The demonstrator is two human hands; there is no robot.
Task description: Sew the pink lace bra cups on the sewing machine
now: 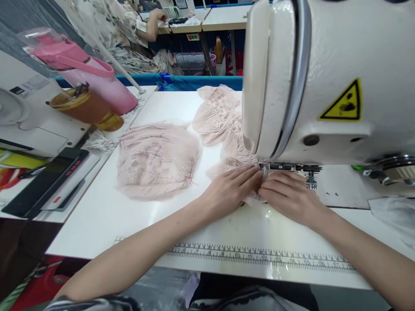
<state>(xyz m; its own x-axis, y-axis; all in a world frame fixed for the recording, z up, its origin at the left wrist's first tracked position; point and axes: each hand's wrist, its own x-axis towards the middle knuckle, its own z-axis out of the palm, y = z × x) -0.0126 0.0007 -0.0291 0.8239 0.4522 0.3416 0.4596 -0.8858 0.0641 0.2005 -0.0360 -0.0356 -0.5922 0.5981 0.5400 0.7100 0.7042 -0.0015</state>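
Note:
My left hand (231, 186) and my right hand (288, 193) lie side by side on the white table (106, 216), fingers stretched flat and pressing a piece of pale pink lace (235, 149) just in front of the needle area (264, 169) of the white sewing machine (327, 77). The fingertips of both hands meet at the lace edge under the machine head. A stack of similar pink lace pieces (157, 160) rests to the left of my left hand. More lace (215, 110) trails behind the machine.
A pink bottle (87, 71) and a brown cup (82, 106) stand at the left, with a black control panel (48, 179) below them. A printed ruler (259, 255) runs along the table's front edge. Another person (129, 30) sits at a table in the background.

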